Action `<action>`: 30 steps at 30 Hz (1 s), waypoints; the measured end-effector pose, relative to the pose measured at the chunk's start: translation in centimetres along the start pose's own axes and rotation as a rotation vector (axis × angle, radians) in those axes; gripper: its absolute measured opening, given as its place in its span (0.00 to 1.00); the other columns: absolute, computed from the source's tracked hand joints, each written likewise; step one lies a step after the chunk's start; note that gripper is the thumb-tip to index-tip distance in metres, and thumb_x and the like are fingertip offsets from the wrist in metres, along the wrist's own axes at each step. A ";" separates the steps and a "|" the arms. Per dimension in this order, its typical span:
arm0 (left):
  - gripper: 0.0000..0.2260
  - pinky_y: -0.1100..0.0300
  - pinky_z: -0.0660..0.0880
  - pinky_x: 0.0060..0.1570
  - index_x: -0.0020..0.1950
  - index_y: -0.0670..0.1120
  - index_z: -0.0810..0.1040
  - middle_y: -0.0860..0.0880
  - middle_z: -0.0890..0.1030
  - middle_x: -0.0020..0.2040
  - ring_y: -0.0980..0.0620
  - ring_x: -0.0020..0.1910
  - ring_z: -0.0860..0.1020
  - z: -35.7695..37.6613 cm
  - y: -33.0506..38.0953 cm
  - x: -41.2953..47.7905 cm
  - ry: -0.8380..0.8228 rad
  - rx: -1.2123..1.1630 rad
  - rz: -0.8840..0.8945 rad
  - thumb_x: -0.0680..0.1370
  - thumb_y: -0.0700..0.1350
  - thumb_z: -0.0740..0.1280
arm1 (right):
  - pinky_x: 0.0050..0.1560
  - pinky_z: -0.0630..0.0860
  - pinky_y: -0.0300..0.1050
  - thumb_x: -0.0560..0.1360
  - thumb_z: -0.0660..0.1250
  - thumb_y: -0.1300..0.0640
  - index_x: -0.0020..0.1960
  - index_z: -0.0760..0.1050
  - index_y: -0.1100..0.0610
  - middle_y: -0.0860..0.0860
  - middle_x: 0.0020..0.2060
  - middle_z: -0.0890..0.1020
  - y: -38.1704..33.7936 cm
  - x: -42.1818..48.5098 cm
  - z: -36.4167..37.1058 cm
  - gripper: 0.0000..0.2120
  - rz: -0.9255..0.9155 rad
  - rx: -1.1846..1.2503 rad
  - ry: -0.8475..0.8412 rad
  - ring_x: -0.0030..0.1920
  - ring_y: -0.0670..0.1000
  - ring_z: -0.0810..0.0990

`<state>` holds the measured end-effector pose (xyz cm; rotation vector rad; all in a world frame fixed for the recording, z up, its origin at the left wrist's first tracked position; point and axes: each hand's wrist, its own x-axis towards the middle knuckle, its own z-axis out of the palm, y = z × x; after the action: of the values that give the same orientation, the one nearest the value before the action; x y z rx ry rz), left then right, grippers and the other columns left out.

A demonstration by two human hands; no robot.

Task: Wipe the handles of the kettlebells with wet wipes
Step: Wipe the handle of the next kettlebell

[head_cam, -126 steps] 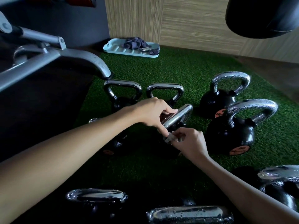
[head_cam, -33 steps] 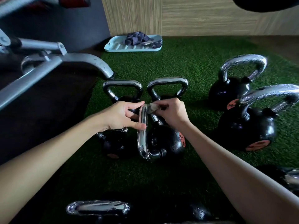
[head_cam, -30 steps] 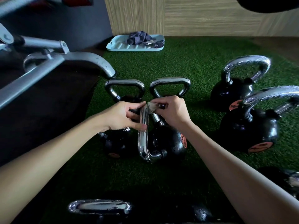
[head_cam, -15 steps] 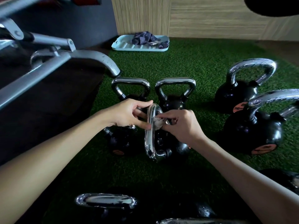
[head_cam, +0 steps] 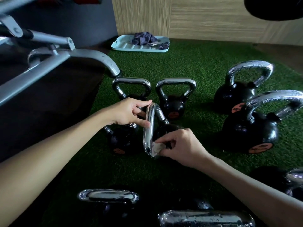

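Observation:
A black kettlebell [head_cam: 161, 131] with a chrome handle [head_cam: 150, 125] stands in the middle of the green turf, its handle turned edge-on toward me. My left hand [head_cam: 129, 113] pinches the upper part of that handle between thumb and fingers. My right hand [head_cam: 178, 145] pinches a small crumpled wet wipe [head_cam: 155, 149] against the handle's near lower end. Several more black kettlebells with chrome handles stand around, two behind [head_cam: 176, 94] and two at the right [head_cam: 250, 126].
A grey metal frame of a gym machine [head_cam: 54, 58] juts in from the left above a dark mat. A pale blue tray [head_cam: 126, 46] with a dark cloth lies by the wooden wall. More kettlebell handles [head_cam: 108, 196] show at the bottom edge.
My right hand has slid the wipe from the top of the handle down to its near lower end. My left hand keeps its hold on the upper part.

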<state>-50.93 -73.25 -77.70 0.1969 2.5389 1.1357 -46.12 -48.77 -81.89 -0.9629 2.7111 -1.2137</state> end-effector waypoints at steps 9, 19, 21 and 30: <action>0.46 0.67 0.71 0.49 0.81 0.56 0.62 0.55 0.85 0.58 0.60 0.28 0.66 0.0 0.5 0.4 0.030 0.011 0.023 0.68 0.54 0.81 | 0.38 0.76 0.38 0.64 0.78 0.54 0.44 0.85 0.48 0.41 0.38 0.84 0.5 -1.0 0.9 0.09 -0.150 -0.095 0.079 0.37 0.38 0.77; 0.46 0.63 0.71 0.55 0.81 0.58 0.62 0.53 0.86 0.57 0.66 0.28 0.69 -0.2 0.9 -0.4 0.022 0.071 -0.006 0.68 0.55 0.81 | 0.45 0.80 0.41 0.67 0.77 0.55 0.51 0.86 0.44 0.39 0.46 0.86 3.2 0.7 -1.1 0.13 -0.125 -0.321 0.003 0.47 0.41 0.81; 0.45 0.61 0.72 0.55 0.81 0.58 0.62 0.58 0.86 0.56 0.64 0.28 0.69 -0.1 0.9 -0.4 0.015 0.055 0.003 0.68 0.55 0.81 | 0.46 0.79 0.42 0.69 0.76 0.55 0.52 0.85 0.43 0.39 0.47 0.85 2.8 1.8 -1.3 0.13 -0.136 -0.343 -0.009 0.49 0.41 0.82; 0.46 0.58 0.72 0.62 0.79 0.62 0.62 0.45 0.77 0.71 0.67 0.54 0.65 -0.4 0.7 -0.4 0.023 0.131 0.001 0.66 0.59 0.81 | 0.45 0.66 0.23 0.80 0.68 0.49 0.66 0.80 0.48 0.42 0.59 0.80 3.6 3.1 -1.2 0.15 -0.080 -0.275 -0.514 0.44 0.23 0.71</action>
<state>-50.68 -73.13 -76.83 0.2186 2.6351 0.9778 -50.83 -47.86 -82.79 -1.2175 2.4665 -0.5006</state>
